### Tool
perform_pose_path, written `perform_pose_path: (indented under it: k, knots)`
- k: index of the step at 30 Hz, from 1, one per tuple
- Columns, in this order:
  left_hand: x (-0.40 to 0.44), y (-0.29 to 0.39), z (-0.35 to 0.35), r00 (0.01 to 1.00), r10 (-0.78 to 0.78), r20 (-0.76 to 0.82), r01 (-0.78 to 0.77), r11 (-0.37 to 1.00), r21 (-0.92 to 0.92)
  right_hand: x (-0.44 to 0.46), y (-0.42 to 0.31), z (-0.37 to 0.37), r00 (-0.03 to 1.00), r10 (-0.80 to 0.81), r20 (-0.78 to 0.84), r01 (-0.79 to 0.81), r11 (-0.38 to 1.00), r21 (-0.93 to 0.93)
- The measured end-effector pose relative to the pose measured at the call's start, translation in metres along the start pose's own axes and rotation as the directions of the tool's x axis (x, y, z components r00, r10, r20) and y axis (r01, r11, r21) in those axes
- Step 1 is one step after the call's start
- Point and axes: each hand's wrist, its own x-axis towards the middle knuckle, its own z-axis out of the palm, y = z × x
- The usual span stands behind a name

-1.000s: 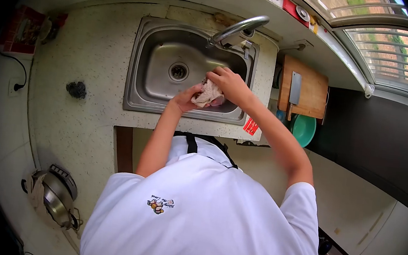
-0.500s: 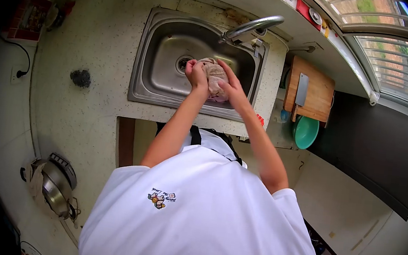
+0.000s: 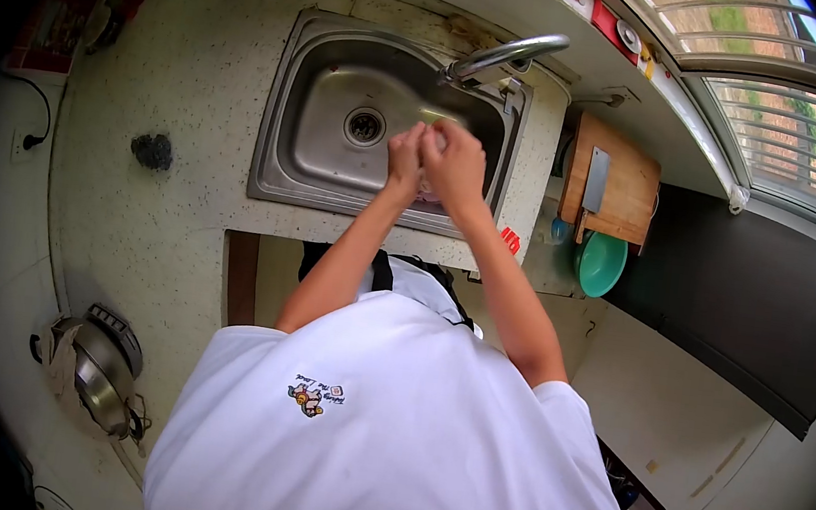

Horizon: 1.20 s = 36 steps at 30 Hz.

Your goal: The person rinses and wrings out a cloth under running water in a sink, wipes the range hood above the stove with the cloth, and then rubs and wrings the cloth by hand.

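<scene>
Over the right part of the steel sink [image 3: 269, 154], my left hand [image 3: 404, 159] and my right hand [image 3: 455, 168] are pressed together, fingers curled inward. A beige cloth is bunched between them, now almost wholly covered by the hands. Just below the palms a small pinkish patch [image 3: 425, 191] shows; I cannot tell what it belongs to. The drain [image 3: 364, 127] lies left of my hands, and the curved faucet [image 3: 506, 57] arches behind them.
Right of the sink are a wooden cutting board [image 3: 627, 184], a cleaver [image 3: 596, 181] and a green bowl [image 3: 601, 265]. A dark scouring pad [image 3: 152, 151] lies on the left counter [image 3: 186, 79]. A metal pot [image 3: 100, 376] stands at lower left.
My hands have closed tightly together around the cloth, which showed plainly between them before. The right hand has turned and folded inward over it. The drain is now uncovered.
</scene>
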Motion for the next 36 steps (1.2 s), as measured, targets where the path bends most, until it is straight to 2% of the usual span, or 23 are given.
perform_pose_path:
  k: [2, 4, 6, 7, 8, 10, 12, 14, 16, 17, 18, 19, 20, 21, 23, 24, 25, 27, 29, 32, 34, 35, 36]
  knots:
    - [-0.007, 0.003, 0.012, 0.998, 0.035, -0.057, -0.033, 0.999, 0.036, 0.022, 0.018, 0.006, 0.991, 0.134, -0.025, -0.131, 0.987, 0.091]
    - [-0.005, 0.014, 0.011, 0.995, 0.098, 0.032, -0.1, 0.992, 0.072, 0.019, 0.011, 0.006, 0.996, 0.08, -0.039, -0.074, 0.989, 0.127]
    - [0.025, 0.01, -0.01, 0.997, 0.041, 0.07, -0.043, 0.999, 0.024, 0.0, -0.005, 0.0, 1.0, -0.014, 0.018, 0.011, 0.987, 0.161]
    - [0.046, 0.003, -0.025, 0.939, -0.048, 0.339, 0.098, 0.986, -0.132, -0.009, -0.015, -0.006, 0.993, -0.073, 0.095, 0.055, 0.981, 0.185]
    - [0.061, -0.008, -0.035, 0.802, -0.081, 0.592, 0.27, 0.933, -0.238, -0.009, -0.014, -0.001, 0.992, -0.072, 0.101, 0.053, 0.982, 0.183]
    - [0.057, -0.008, -0.028, 0.806, -0.014, 0.591, 0.204, 0.945, -0.255, -0.002, -0.008, 0.009, 1.0, 0.014, 0.003, -0.015, 0.982, 0.187]
    - [0.013, 0.02, 0.003, 0.972, -0.151, 0.18, 0.185, 0.963, -0.194, 0.013, -0.006, 0.011, 0.994, 0.106, -0.01, -0.105, 0.992, 0.074]
    - [0.021, 0.01, -0.008, 0.973, -0.119, 0.2, 0.157, 0.969, -0.191, 0.024, -0.004, 0.017, 0.978, 0.175, -0.118, -0.155, 0.975, 0.161]
    - [0.014, 0.007, -0.015, 0.98, 0.047, 0.191, -0.044, 0.999, -0.018, 0.026, 0.027, 0.028, 0.968, 0.201, -0.153, -0.181, 0.974, 0.138]
    - [-0.004, 0.02, -0.007, 0.973, 0.106, 0.203, -0.132, 0.984, 0.121, 0.025, 0.062, 0.036, 0.97, 0.243, -0.026, -0.231, 0.946, 0.229]
    - [-0.005, 0.022, -0.006, 0.974, 0.106, 0.202, -0.133, 0.984, 0.122, 0.027, 0.063, 0.035, 0.959, 0.264, 0.105, -0.284, 0.906, 0.313]
    - [-0.006, 0.023, -0.005, 0.969, 0.161, 0.188, -0.196, 0.963, 0.185, 0.021, 0.061, 0.037, 0.954, 0.296, 0.051, -0.289, 0.856, 0.429]
    - [-0.006, 0.025, -0.003, 0.96, 0.217, 0.175, -0.256, 0.935, 0.245, 0.013, 0.06, 0.039, 0.954, 0.293, 0.057, -0.289, 0.857, 0.426]
    - [-0.007, 0.032, 0.004, 0.989, 0.147, 0.007, -0.146, 0.973, 0.18, 0.006, 0.039, 0.032, 0.966, 0.257, 0.011, -0.241, 0.891, 0.386]
    - [0.012, 0.025, -0.011, 0.994, 0.101, -0.033, -0.096, 0.988, 0.121, -0.013, -0.009, 0.013, 0.989, 0.149, 0.012, -0.146, 0.948, 0.283]
    - [0.027, 0.023, -0.017, 0.996, 0.069, -0.062, -0.066, 0.996, 0.058, -0.021, -0.015, 0.015, 1.0, 0.011, -0.005, -0.01, 0.975, 0.223]
    - [0.032, 0.025, -0.021, 0.999, -0.042, -0.011, 0.043, 0.998, 0.04, -0.02, -0.021, 0.015, 1.0, 0.017, 0.017, -0.02, 0.982, 0.187]
    - [0.02, 0.022, -0.013, 0.999, -0.04, 0.018, 0.039, 0.997, 0.069, -0.015, -0.019, 0.016, 0.998, 0.042, 0.037, -0.047, 0.988, 0.146]
    - [0.007, 0.014, -0.018, 0.992, 0.006, 0.129, -0.031, 0.981, 0.19, 0.007, 0.015, 0.028, 0.962, 0.223, -0.159, -0.214, 0.974, 0.07]
    - [-0.007, 0.016, -0.012, 0.982, -0.017, 0.19, -0.022, 0.98, 0.199, 0.016, 0.075, 0.042, 0.965, 0.256, 0.051, -0.257, 0.899, 0.354]
    - [-0.006, 0.028, -0.019, 0.965, -0.044, 0.259, -0.005, 0.983, 0.185, 0.006, 0.067, 0.035, 0.96, 0.281, -0.006, -0.255, 0.88, 0.402]
    - [-0.005, 0.032, -0.019, 0.971, -0.136, 0.198, 0.139, 0.99, -0.001, 0.004, 0.062, 0.031, 0.954, 0.295, -0.057, -0.24, 0.86, 0.45]
    - [-0.009, 0.038, -0.021, 0.958, -0.242, 0.152, 0.268, 0.944, -0.19, 0.0, 0.059, 0.027, 0.938, 0.345, 0.011, -0.274, 0.726, 0.63]
